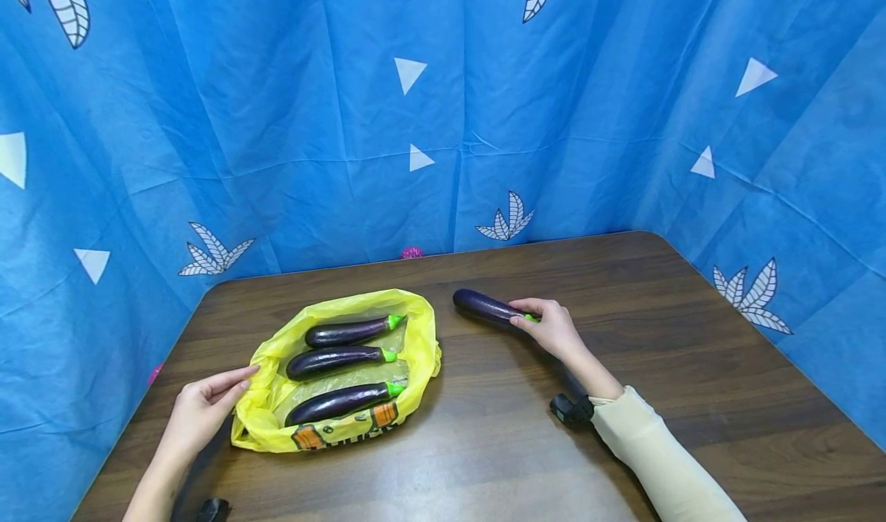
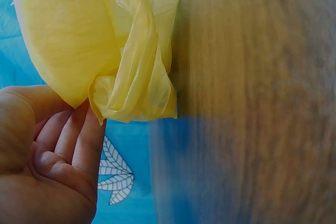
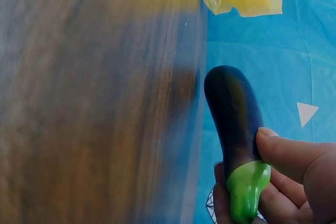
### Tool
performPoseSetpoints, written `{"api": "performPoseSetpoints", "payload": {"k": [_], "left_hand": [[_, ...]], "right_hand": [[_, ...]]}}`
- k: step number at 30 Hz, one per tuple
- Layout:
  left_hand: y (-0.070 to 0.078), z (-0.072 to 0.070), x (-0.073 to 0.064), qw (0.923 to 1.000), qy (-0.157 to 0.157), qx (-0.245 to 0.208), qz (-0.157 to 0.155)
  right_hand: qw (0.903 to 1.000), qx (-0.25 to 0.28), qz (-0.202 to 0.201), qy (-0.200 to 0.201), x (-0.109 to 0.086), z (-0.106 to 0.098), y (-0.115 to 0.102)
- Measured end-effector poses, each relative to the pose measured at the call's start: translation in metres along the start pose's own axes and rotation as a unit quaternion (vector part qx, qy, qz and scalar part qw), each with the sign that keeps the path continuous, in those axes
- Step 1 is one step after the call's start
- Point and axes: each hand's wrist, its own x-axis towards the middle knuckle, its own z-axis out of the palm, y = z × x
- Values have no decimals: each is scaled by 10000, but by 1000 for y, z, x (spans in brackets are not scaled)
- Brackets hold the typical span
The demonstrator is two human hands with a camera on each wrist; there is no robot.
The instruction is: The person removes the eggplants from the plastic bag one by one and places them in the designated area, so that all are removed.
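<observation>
Three eggplants (image 1: 334, 362) lie inside the yellow bag (image 1: 424, 330) on the wooden table (image 1: 498, 437), green caps (image 1: 390, 356) toward the right in my head view. I see the left hand (image 1: 202, 408) pinching the bag's left rim, the right hand (image 1: 554, 328) pinching a fourth eggplant (image 1: 484, 307) near its cap, right of the bag and apart from it. Black lettering (image 1: 356, 438) sits by orange print (image 1: 384, 413) on the bag's near side, too folded for me to read.
</observation>
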Motion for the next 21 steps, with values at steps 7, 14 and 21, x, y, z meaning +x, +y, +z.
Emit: {"api": "performPoseSetpoints", "payload": {"k": [7, 14, 21], "left_hand": [[-1, 1, 0, 9999, 28, 8, 112], [-1, 1, 0, 9999, 9, -37, 120], [0, 0, 1, 10000, -34, -6, 47]], "right_hand": [[9999, -22, -8, -168, -1, 1, 0], [9993, 8, 106, -352, -1, 2, 0], [9984, 100, 159, -536, -2, 5, 2]]}}
